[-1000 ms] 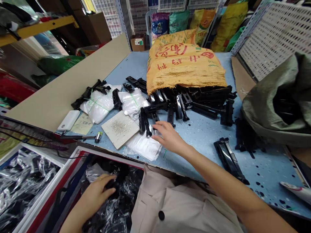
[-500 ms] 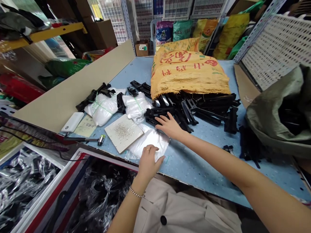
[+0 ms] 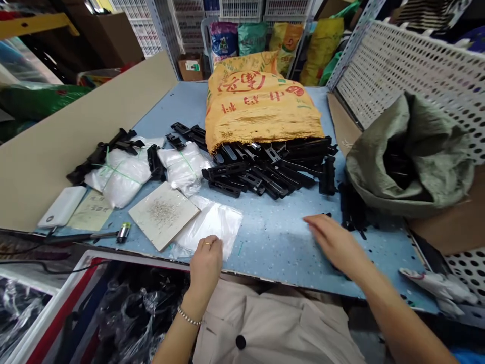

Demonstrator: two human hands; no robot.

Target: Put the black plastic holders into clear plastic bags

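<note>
My left hand (image 3: pixel 206 259) rests at the table's near edge, its fingers curled onto the near corner of a stack of clear plastic bags (image 3: pixel 214 222). My right hand (image 3: pixel 333 242) hovers low over the blue table (image 3: pixel 276 237), fingers stretched out and smeared by motion, with nothing seen in it. It is close to a few loose black plastic parts (image 3: pixel 352 215) in front of the grey-green sack (image 3: pixel 409 151). A big pile of long black plastic parts (image 3: pixel 265 172) spills from a yellow woven sack (image 3: pixel 261 101) at the table's middle.
A pale board with tiny screws (image 3: pixel 162 215) lies left of the bags. Two white bundles (image 3: pixel 121 174), a power bank (image 3: pixel 62 206), a paper note (image 3: pixel 91 211) and a metal-tipped tool (image 3: pixel 102 235) lie at the left. A bin of plastic-wrapped items (image 3: pixel 125 313) sits below. A perforated white panel (image 3: pixel 409 71) bounds the right.
My right hand left the black pile and swung right and nearer, toward the loose parts by the grey-green sack. My left hand stayed on the bags, fingers now curled. The view shifted right.
</note>
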